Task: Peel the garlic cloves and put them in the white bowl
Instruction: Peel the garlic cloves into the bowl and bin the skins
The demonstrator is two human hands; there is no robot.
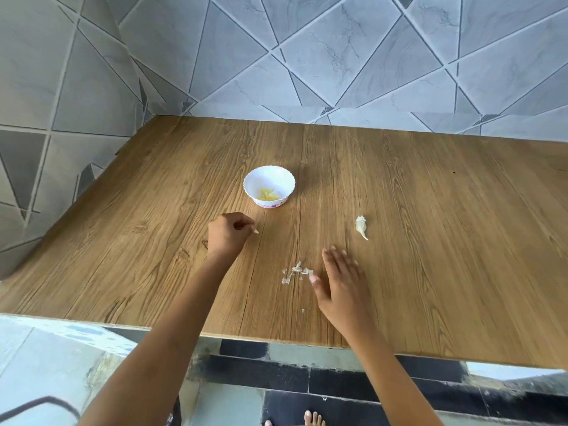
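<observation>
Unpeeled clove (361,227): lies alone on the tabletop (445,195), to the right of the white bowl (285,176) and nearer, just beyond the right hand (341,284). Its papery skin is on and its thin tail points near-right.
Handling: it looks light, small and firm. The dry skin should be brittle and flake off, and the bared flesh is likely slick. It is best pinched across the plump middle, with the skin started at the tail end.
Peeled cloves (269,195): a small yellow heap in the bottom of the white bowl.
White bowl: upright at mid-tabletop, just beyond the left hand (227,235).
Left hand: fingers curled, pinching a pale piece (255,231) whose tip pokes out to the right. It is too small to tell whether it is clove or skin.
Right hand: fingers straight and spread, holding nothing, palm down low over the tabletop. Whether it touches the tabletop cannot be told.
Peel scraps (295,272): scattered between the hands, with the right thumb just beside them.
Stage: probably late, with one whole clove left to peel.
Surroundings: grey tiled wall beyond, floor below.
</observation>
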